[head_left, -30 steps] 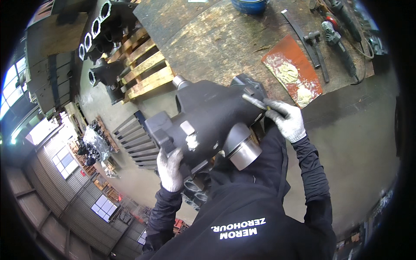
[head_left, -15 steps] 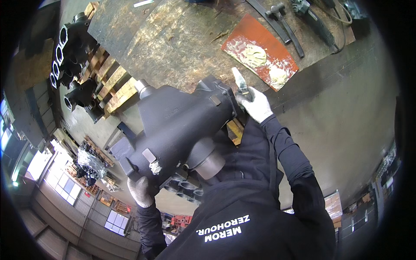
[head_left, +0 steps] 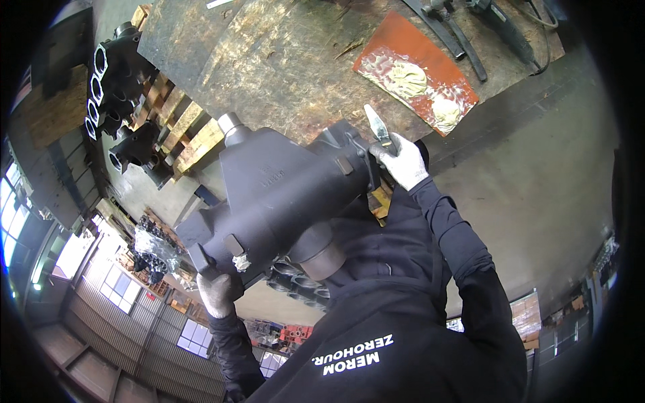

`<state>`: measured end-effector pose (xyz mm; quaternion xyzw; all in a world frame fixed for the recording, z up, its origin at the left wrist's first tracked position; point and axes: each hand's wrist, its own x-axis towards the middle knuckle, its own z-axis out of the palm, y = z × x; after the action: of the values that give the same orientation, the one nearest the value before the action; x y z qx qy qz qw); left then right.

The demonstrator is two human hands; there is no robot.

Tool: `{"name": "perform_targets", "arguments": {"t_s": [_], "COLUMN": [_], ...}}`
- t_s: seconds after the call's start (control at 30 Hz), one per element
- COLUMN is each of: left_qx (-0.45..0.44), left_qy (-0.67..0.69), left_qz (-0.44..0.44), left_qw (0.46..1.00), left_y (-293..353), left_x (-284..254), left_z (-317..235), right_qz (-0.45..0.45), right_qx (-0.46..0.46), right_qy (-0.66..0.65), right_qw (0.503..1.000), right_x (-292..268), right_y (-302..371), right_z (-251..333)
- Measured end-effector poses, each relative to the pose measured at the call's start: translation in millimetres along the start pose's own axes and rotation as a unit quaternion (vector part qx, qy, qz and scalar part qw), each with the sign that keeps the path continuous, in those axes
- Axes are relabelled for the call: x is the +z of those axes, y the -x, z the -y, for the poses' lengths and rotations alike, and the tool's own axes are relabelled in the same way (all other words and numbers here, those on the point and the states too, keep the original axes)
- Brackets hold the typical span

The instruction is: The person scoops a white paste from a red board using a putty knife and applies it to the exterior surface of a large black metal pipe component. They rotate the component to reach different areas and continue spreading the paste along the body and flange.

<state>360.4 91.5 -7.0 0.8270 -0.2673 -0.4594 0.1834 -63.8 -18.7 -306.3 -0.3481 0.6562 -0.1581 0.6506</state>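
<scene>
A large dark grey cast metal housing [head_left: 275,198] lies aslant in front of my body, at the near edge of the workbench. At its lower left end, my gloved left hand [head_left: 216,295] is wrapped round the edge; some fingertips are hidden. A smear of whitish stuff [head_left: 240,262] sticks to the housing near that hand. My gloved right hand [head_left: 404,163] is closed round a putty knife [head_left: 377,126], whose blade points up and away. That hand is beside the housing's right end flange and seems to touch it.
The worn workbench [head_left: 282,74] carries an orange-red sheet [head_left: 376,47] with lumps of cream paste [head_left: 406,79]. Further right are a hammer [head_left: 463,43], a flat bar [head_left: 430,27] and an angle grinder [head_left: 507,33] with its cord. Dark castings [head_left: 138,144] and wooden pallets [head_left: 198,148] stand at left.
The view has shifted slightly, so the bench things appear further right. Both hands keep their holds on the housing and the putty knife.
</scene>
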Motion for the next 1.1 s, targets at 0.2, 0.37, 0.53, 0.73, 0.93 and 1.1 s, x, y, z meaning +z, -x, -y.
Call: {"name": "perform_targets", "arguments": {"t_s": [0.2,0.37,0.53,0.73,0.93,1.1], "left_qx": [-0.030,-0.018,0.055,0.017,0.052,0.061], "left_qy": [0.002,-0.049,-0.084,-0.119,-0.096,-0.133], "left_qz": [0.014,-0.085,-0.061,-0.037,-0.037,0.004], "left_qw": [0.999,0.995,0.993,0.992,0.993,0.989], "left_y": [-3,-13,-16,-15,-10,7], "left_x": [2,-3,2,17,37,58], "left_z": [-25,-17,-20,-47,-61,-77], "right_qz": [0.035,0.011,0.060,0.137,0.152,0.200], "right_qx": [0.008,0.041,0.011,0.001,-0.033,-0.027], "right_qy": [-0.049,-0.202,-0.172,-0.300,-0.425,-0.425], "right_qw": [0.998,0.978,0.983,0.944,0.892,0.883], "right_x": [10,27,19,45,82,81], "right_y": [2,5,-2,-17,-41,-75], "right_z": [-11,-4,30,62,99,146]}}
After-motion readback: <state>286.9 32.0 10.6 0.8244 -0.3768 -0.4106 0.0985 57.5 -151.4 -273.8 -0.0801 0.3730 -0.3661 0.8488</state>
